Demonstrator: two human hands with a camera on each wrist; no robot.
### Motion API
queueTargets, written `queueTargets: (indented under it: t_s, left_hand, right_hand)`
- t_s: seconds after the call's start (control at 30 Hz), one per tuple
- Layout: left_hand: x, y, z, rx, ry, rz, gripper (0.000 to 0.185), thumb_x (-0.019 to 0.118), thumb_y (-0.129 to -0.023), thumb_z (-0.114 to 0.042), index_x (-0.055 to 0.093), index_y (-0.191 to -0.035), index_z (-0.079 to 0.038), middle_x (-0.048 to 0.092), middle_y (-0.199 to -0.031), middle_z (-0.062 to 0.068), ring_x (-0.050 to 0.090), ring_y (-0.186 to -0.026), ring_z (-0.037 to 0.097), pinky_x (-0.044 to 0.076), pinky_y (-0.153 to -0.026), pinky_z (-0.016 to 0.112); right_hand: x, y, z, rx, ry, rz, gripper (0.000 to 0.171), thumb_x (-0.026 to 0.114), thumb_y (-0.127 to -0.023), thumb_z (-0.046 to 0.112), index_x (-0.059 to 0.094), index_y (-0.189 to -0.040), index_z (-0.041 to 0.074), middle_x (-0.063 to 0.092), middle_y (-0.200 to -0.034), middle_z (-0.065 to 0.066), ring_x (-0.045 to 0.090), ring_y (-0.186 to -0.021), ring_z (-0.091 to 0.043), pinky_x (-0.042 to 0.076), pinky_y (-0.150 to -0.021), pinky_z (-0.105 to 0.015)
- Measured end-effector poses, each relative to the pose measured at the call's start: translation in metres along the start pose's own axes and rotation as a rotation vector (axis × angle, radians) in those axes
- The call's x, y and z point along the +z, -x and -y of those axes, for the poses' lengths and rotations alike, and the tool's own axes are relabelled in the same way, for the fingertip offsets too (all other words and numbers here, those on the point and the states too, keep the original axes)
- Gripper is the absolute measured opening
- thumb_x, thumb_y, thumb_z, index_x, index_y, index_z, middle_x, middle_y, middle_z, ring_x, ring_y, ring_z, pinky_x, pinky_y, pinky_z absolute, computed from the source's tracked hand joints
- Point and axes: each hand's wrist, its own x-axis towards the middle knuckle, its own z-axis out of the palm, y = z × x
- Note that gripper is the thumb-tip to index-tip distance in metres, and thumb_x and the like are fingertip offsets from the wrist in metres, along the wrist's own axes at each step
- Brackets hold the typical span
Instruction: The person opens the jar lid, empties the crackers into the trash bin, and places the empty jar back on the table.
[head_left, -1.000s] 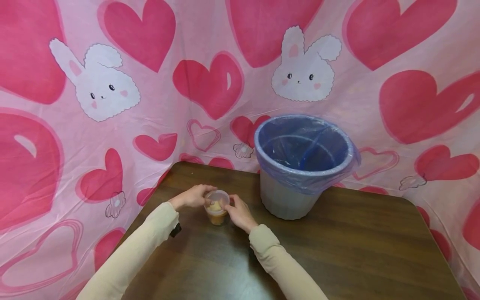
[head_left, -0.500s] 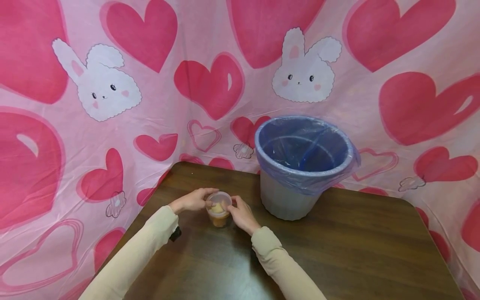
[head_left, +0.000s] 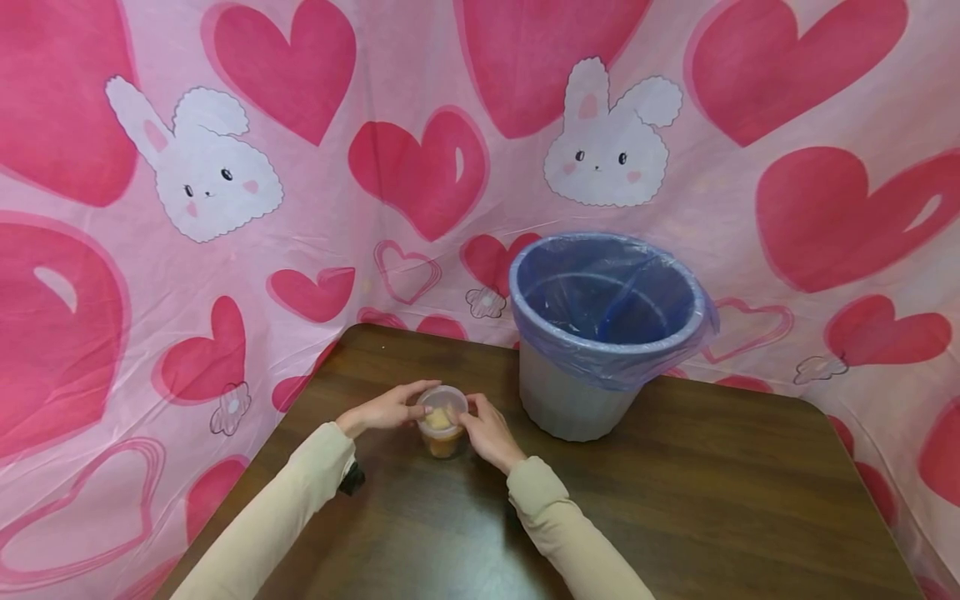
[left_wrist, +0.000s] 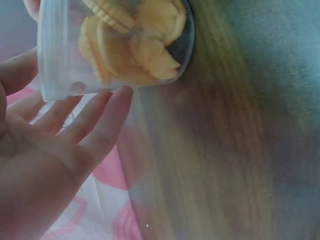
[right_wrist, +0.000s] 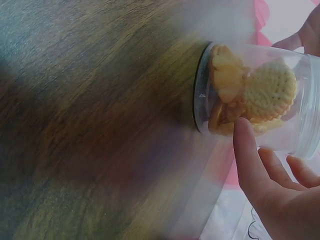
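A clear plastic jar (head_left: 444, 443) stands upright at the left of the table, between both hands. Through its wall several biscuits (left_wrist: 112, 50) show, including a round one with a dotted, ridged face (right_wrist: 272, 92). Its translucent lid (head_left: 455, 398) is on top. My left hand (head_left: 384, 410) holds the jar from the left, thumb at the lid and fingers along the side. From the right, my right hand (head_left: 489, 432) holds it, with the thumb near the rim. In the right wrist view one fingertip (right_wrist: 242, 125) touches the wall low down, near the dark base.
A pale bin (head_left: 577, 400) with a blue plastic liner (head_left: 615, 308) stands behind and right of the jar. The dark wooden table (head_left: 712, 492) runs back to a pink cloth (head_left: 420, 275) with hearts and rabbits. A dark object (head_left: 352, 479) sits at the left sleeve cuff.
The jar and both hands have shifted slightly right and towards me. Both hands have kept their hold on it, and the bin has stayed where it was.
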Motion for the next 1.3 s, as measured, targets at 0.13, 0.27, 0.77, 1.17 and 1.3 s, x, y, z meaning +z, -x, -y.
queueTargets:
  t_s: [0.13,0.27,0.77,1.17,1.3]
  left_hand:
    - [0.005,0.0,0.004,-0.007,0.062,0.003,0.058,0.05,-0.1,-0.018,0.026,-0.15,-0.002,0.036,-0.146,0.025,0.046,-0.124,0.036,0.048,-0.096,0.054]
    - [0.01,0.002,0.005,-0.019,0.121,0.011,0.057,0.048,-0.101,-0.018,0.024,-0.151,-0.005,0.032,-0.149,0.024,0.039,-0.131,0.04,0.044,-0.101,0.055]
    - [0.012,0.005,0.011,-0.101,0.267,-0.005,0.057,0.053,-0.099,-0.025,0.031,-0.149,-0.012,0.035,-0.147,0.019,0.053,-0.118,0.031,0.046,-0.098,0.056]
    - [0.015,0.004,0.012,-0.17,0.333,-0.061,0.054,0.054,-0.098,-0.025,0.037,-0.145,-0.004,0.04,-0.145,0.021,0.053,-0.121,0.032,0.047,-0.097,0.054]
    - [0.017,0.004,0.013,-0.169,0.352,-0.078,0.053,0.054,-0.099,-0.025,0.039,-0.145,-0.003,0.042,-0.144,0.021,0.054,-0.12,0.031,0.048,-0.097,0.053]
  right_hand:
    - [-0.001,0.001,-0.002,0.0,0.016,-0.002,0.037,0.051,-0.09,0.02,0.055,-0.124,0.006,0.062,-0.125,-0.013,0.055,-0.119,-0.029,0.042,-0.102,-0.046]
    - [-0.002,0.002,-0.003,0.0,0.012,0.002,0.038,0.051,-0.09,0.02,0.055,-0.125,0.006,0.061,-0.126,-0.013,0.055,-0.12,-0.03,0.042,-0.102,-0.047]
    - [-0.006,0.003,-0.001,-0.03,0.052,0.05,0.037,0.048,-0.09,0.017,0.053,-0.124,0.003,0.057,-0.129,-0.017,0.053,-0.122,-0.031,0.04,-0.103,-0.047]
    - [-0.008,0.003,0.0,-0.035,0.046,0.044,0.037,0.048,-0.09,0.016,0.052,-0.124,0.001,0.058,-0.127,-0.018,0.053,-0.121,-0.034,0.04,-0.104,-0.048]
    - [-0.008,0.002,-0.001,-0.028,0.049,0.05,0.036,0.048,-0.091,0.017,0.053,-0.123,0.001,0.058,-0.126,-0.018,0.053,-0.119,-0.032,0.041,-0.103,-0.048]
